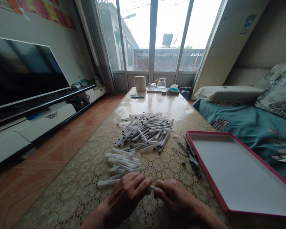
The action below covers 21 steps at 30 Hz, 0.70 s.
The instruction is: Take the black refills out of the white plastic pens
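My left hand (127,194) and my right hand (173,194) meet low on the table, fingers curled around one white pen barrel (152,188) held between them. Just above my left hand lies a small heap of empty clear-white pen barrels (122,163). Farther up the table sits a big pile of white pens with dark tips (145,130). A loose bunch of thin black refills (189,154) lies to the right of my hands, beside the tray.
A shallow red-rimmed tray (206,176) with a white floor sits at the right. The long table (85,178) has a lace-patterned cover. A white jug (140,83), a glass pot (161,84) and small items stand at the far end. A bed (252,127) flanks the right, a TV (21,73) the left.
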{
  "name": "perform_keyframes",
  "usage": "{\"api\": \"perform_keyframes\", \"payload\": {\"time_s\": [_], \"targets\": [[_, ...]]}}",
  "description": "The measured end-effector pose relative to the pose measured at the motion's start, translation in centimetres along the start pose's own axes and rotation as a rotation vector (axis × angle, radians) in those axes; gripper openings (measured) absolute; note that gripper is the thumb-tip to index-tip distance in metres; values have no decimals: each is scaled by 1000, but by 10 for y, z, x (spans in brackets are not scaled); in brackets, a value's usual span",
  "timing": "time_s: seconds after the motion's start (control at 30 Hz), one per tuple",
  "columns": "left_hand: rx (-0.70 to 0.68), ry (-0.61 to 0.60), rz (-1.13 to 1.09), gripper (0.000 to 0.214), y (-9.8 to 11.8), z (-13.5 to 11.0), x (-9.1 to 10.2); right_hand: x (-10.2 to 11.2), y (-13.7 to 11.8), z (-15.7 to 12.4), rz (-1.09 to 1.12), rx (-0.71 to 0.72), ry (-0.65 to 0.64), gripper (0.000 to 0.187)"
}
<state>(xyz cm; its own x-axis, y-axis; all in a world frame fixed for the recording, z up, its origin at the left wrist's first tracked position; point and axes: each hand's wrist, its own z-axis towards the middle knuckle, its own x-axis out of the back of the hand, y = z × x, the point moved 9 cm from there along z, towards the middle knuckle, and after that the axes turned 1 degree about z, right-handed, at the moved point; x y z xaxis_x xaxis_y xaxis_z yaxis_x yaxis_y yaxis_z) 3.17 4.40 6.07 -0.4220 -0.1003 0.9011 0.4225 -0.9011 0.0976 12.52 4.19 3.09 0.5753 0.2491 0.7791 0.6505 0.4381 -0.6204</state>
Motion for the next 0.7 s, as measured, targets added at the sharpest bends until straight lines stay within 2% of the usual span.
{"api": "perform_keyframes", "payload": {"time_s": [0.1,0.2,0.33,0.43,0.53,0.6,0.7], "targets": [[-40,-7,-2,6,4,0,4,1,-4,-2,-26,13,-10,34],[-30,-26,-7,12,4,2,4,0,-5,-1,-193,-9,19,35],[119,-93,-159,22,-8,2,-5,1,-11,1,-390,29,65,30],[339,-113,-442,36,-33,-6,-8,15,-7,-3,-482,78,125,27],[632,19,-694,48,-74,-22,3,44,16,-10,-531,-29,264,31],[706,94,-674,47,-92,-28,13,61,29,-13,-466,-107,375,34],[716,164,-406,34,-105,-28,25,60,30,-7,-323,-120,375,30]]}}
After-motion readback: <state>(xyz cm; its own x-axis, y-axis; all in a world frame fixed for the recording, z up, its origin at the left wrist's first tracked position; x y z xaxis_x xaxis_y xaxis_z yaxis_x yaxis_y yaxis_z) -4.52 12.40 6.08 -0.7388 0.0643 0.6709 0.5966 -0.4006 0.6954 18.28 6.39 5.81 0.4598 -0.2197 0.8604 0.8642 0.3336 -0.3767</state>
